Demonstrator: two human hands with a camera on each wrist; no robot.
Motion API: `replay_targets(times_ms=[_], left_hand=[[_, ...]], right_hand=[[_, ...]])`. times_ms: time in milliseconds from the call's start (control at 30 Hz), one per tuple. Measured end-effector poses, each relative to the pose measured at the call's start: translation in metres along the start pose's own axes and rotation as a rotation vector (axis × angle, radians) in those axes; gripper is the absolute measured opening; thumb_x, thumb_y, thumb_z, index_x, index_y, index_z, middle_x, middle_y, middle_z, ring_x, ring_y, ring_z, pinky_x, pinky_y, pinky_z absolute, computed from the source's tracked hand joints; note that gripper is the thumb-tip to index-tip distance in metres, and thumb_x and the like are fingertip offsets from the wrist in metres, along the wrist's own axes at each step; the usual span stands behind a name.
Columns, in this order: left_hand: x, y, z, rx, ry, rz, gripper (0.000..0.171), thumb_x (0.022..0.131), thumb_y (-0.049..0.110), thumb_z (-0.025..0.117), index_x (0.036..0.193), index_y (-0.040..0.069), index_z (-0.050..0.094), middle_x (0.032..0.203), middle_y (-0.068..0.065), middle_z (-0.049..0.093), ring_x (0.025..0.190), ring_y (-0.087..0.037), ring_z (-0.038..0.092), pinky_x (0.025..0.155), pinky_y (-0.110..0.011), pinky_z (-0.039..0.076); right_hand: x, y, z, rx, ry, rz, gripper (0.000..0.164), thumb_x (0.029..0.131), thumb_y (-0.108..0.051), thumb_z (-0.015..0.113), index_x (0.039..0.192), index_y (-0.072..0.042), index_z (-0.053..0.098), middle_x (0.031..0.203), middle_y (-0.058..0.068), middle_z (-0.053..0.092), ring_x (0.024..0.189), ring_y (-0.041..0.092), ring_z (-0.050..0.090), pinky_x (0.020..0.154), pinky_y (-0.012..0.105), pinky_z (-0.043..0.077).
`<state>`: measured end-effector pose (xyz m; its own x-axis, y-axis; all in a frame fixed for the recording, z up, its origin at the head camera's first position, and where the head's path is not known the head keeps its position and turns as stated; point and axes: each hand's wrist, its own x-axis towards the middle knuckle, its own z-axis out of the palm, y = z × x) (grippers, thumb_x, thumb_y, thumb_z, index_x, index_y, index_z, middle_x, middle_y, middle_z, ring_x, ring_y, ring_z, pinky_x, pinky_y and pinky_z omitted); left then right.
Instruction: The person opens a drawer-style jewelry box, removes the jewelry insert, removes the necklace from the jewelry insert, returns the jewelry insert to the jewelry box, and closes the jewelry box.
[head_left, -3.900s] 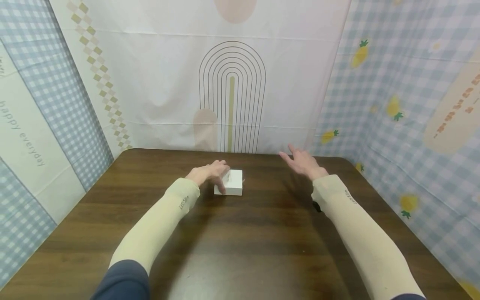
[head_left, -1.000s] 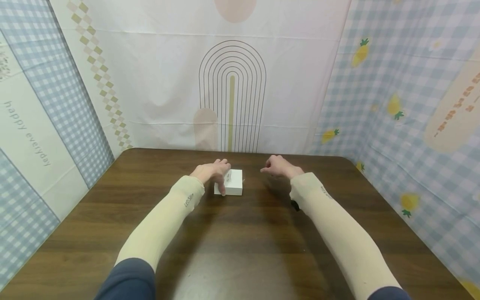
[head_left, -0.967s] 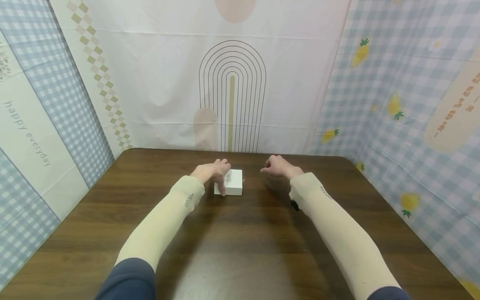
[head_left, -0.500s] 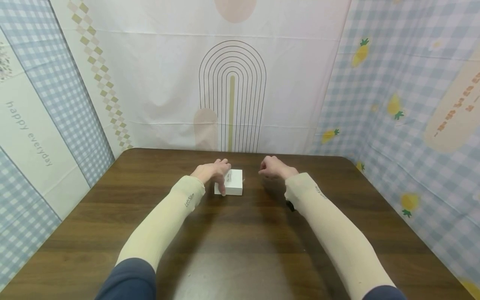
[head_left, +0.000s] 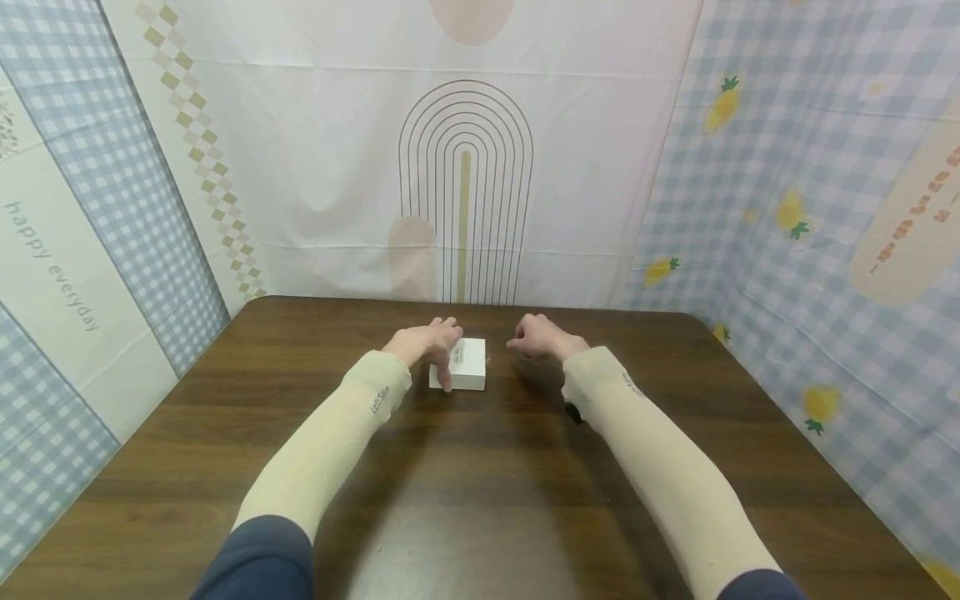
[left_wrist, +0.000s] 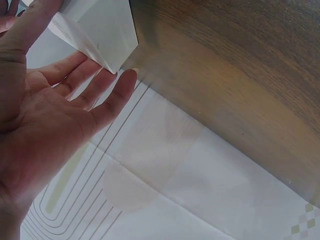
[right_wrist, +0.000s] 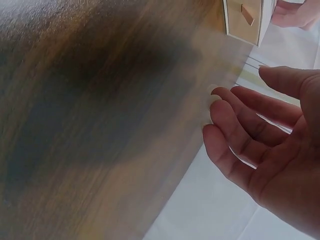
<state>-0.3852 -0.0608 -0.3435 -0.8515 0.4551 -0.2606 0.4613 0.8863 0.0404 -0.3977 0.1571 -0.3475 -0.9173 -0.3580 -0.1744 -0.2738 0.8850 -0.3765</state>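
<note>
A small white box (head_left: 470,358) with dark lettering on its lid sits on the table toward the back. My left hand (head_left: 423,343) holds it from the left, thumb along the near side and fingers at the far side. In the left wrist view, the fingertips (left_wrist: 129,80) reach along the box's white wall (left_wrist: 112,32). The right wrist view shows the box's tan drawer front (right_wrist: 239,25) with a small brown pull tab (right_wrist: 248,15). My right hand (head_left: 542,337) hovers just right of that front, apart from it, fingers loosely curled and holding nothing.
The brown wood-grain table (head_left: 480,483) runs up to a white patterned cloth (head_left: 330,167) at the back. Blue checked cloths hang at the left (head_left: 90,125) and right (head_left: 765,208).
My right hand has come left and nearer to the box, its fingers going from spread to loosely curled. The left hand and the box have stayed in place.
</note>
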Motion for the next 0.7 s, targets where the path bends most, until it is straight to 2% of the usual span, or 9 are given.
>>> replay_targets(times_ms=[100, 333, 500, 700], left_hand=[[0.0, 0.0, -0.001, 0.002, -0.002, 0.001, 0.09, 0.061, 0.034, 0.091, 0.133, 0.005, 0.045, 0.13, -0.011, 0.043, 0.124, -0.027, 0.04, 0.104, -0.041, 0.046], [0.001, 0.001, -0.002, -0.003, 0.001, -0.007, 0.092, 0.06, 0.033, 0.091, 0.134, 0.004, 0.044, 0.132, -0.012, 0.043, 0.125, -0.027, 0.041, 0.104, -0.043, 0.046], [0.002, 0.001, -0.002, 0.01, -0.005, -0.009, 0.092, 0.06, 0.032, 0.091, 0.135, 0.004, 0.044, 0.133, -0.012, 0.043, 0.127, -0.028, 0.04, 0.106, -0.042, 0.045], [0.002, 0.002, -0.001, 0.014, -0.006, -0.012, 0.093, 0.06, 0.032, 0.091, 0.134, 0.004, 0.044, 0.133, -0.012, 0.043, 0.126, -0.028, 0.04, 0.107, -0.041, 0.044]], right_hand=[[0.001, -0.002, 0.001, 0.012, -0.008, 0.001, 0.03, 0.095, -0.022, 0.056, 0.093, 0.004, 0.068, 0.08, 0.017, 0.068, 0.06, 0.016, 0.059, 0.055, 0.023, 0.051], [0.002, -0.01, 0.002, 0.008, -0.001, -0.014, 0.028, 0.094, -0.021, 0.057, 0.09, 0.004, 0.069, 0.074, 0.015, 0.068, 0.06, 0.017, 0.062, 0.058, 0.025, 0.056], [0.006, -0.013, 0.006, 0.019, -0.019, -0.002, 0.03, 0.094, -0.023, 0.058, 0.093, 0.004, 0.07, 0.075, 0.015, 0.07, 0.061, 0.018, 0.062, 0.058, 0.026, 0.055], [0.011, -0.015, 0.01, 0.069, -0.06, 0.031, 0.03, 0.095, -0.024, 0.059, 0.093, 0.004, 0.071, 0.064, 0.006, 0.064, 0.053, 0.012, 0.053, 0.049, 0.023, 0.047]])
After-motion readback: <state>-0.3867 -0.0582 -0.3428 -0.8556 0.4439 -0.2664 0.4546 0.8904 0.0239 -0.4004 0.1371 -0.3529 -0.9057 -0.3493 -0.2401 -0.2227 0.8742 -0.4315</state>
